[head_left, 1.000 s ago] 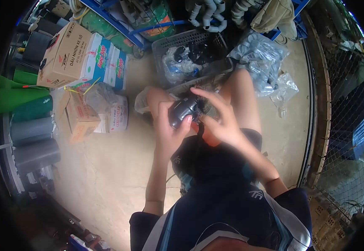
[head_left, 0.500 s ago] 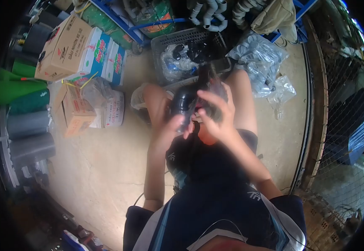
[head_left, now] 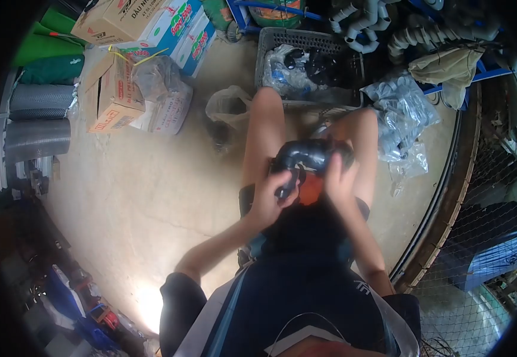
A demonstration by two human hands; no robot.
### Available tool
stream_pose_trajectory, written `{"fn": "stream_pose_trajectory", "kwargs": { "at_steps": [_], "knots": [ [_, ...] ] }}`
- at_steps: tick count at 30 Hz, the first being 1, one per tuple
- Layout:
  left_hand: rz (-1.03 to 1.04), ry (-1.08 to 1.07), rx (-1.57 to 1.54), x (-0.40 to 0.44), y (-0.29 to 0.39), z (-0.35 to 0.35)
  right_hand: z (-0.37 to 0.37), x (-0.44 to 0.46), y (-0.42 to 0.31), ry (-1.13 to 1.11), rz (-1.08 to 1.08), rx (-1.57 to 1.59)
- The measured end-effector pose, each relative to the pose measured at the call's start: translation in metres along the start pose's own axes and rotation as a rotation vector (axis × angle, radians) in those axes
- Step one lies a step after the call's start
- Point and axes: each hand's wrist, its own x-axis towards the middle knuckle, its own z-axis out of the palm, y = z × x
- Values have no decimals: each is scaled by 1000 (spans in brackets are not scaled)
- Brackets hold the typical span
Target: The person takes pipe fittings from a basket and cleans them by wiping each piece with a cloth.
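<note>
1 left hand, 1 right hand, 1 curved black pipe fitting, 1 perforated crate, 1 oil carton, 2 Super cartons, 1 orange-brown carton, 2 gray rolls, 1 tan sack.

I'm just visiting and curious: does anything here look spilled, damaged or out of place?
Nothing looks clearly spilled or damaged. Slightly untidy: crumpled clear plastic sprawls on the floor beside the bagged grey fittings. The held black curved pipe fitting shows no obvious break.
</note>
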Motion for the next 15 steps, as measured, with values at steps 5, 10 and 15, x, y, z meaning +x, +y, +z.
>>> {"fn": "stream_pose_trajectory", "kwargs": {
  "at_steps": [5, 10, 15],
  "knots": [
    [-308, 17, -766, 12, 22, -9, -13, 14, 21, -216, -297, -382],
    [85, 262, -562, 32, 82, -87, -30, 43, 33, 194, 118, -107],
    [165, 554, -448, 122, 110, -208, -39, 33, 38, 358, 520, 123]
  ]
}}
